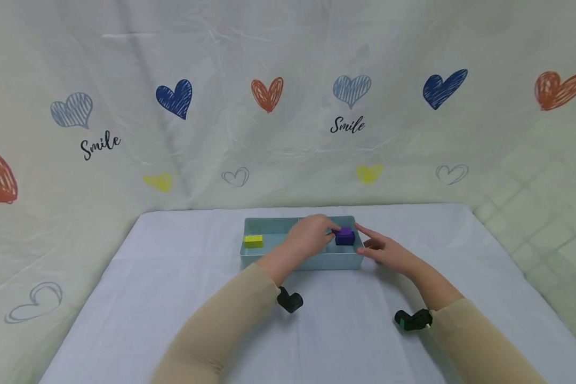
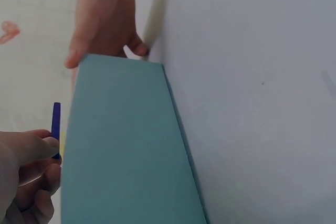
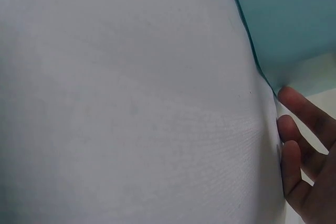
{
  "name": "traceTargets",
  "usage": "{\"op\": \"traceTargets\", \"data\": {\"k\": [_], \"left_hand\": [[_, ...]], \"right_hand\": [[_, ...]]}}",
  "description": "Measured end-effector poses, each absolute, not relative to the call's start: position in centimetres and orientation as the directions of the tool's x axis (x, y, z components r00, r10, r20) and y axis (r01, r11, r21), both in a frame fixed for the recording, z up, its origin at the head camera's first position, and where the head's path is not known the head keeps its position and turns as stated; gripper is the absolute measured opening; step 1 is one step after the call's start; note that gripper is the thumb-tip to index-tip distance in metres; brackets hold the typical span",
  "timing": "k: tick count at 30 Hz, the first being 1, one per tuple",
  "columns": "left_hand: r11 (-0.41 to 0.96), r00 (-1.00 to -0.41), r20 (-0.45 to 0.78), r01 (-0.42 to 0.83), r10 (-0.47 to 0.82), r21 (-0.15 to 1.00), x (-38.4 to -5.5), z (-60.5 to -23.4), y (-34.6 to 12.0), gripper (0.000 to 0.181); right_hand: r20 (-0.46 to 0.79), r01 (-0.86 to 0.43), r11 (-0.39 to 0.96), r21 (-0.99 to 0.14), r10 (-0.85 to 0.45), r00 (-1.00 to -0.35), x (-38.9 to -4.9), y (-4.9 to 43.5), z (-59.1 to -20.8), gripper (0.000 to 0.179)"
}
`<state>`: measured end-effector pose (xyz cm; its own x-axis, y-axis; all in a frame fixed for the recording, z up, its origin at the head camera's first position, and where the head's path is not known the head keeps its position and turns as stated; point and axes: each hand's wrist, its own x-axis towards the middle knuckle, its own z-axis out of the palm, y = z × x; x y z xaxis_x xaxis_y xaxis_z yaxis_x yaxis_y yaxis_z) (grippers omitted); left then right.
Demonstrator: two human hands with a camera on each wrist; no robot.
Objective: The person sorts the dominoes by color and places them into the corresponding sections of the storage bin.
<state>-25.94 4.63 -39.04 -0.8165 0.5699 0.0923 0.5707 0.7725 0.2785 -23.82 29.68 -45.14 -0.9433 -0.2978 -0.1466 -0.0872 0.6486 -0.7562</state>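
A light teal rectangular box [image 1: 288, 262] stands on the white-covered table. My left hand [image 1: 309, 234] reaches over its near wall, and in the left wrist view the thumb and fingers pinch a thin-looking purple block [image 2: 56, 129]. Purple also shows at these fingertips in the head view, over the box's right part, where a purple block [image 1: 344, 238] appears. At the box's right end is my right hand [image 1: 384, 250], fingers spread, fingertips right at the end wall. Toward the box's left end lies a yellow block [image 1: 254, 241].
White cloth covers the table [image 1: 173, 298] around the box. Behind it hangs a pale backdrop [image 1: 297, 42] printed with hearts and "Smile" lettering. Each wrist wears a black camera mount [image 1: 290, 300].
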Motion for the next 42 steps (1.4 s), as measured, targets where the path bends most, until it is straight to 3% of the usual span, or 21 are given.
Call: {"op": "traceTargets", "data": {"k": [17,42], "left_hand": [[0.802,-0.845,0.042,0.52,0.533,0.293,-29.2,-41.7,6.8,0.026],[0.792,-0.836,0.016,0.526,0.548,0.31,-29.6,-42.3,7.4,0.026]], "right_hand": [[-0.132,-0.099,0.623,-0.776,-0.314,-0.94,-23.9,29.8,-45.1,0.074],[-0.15,-0.078,0.618,-0.782,-0.308,-0.939,-23.9,29.8,-45.1,0.074]]}}
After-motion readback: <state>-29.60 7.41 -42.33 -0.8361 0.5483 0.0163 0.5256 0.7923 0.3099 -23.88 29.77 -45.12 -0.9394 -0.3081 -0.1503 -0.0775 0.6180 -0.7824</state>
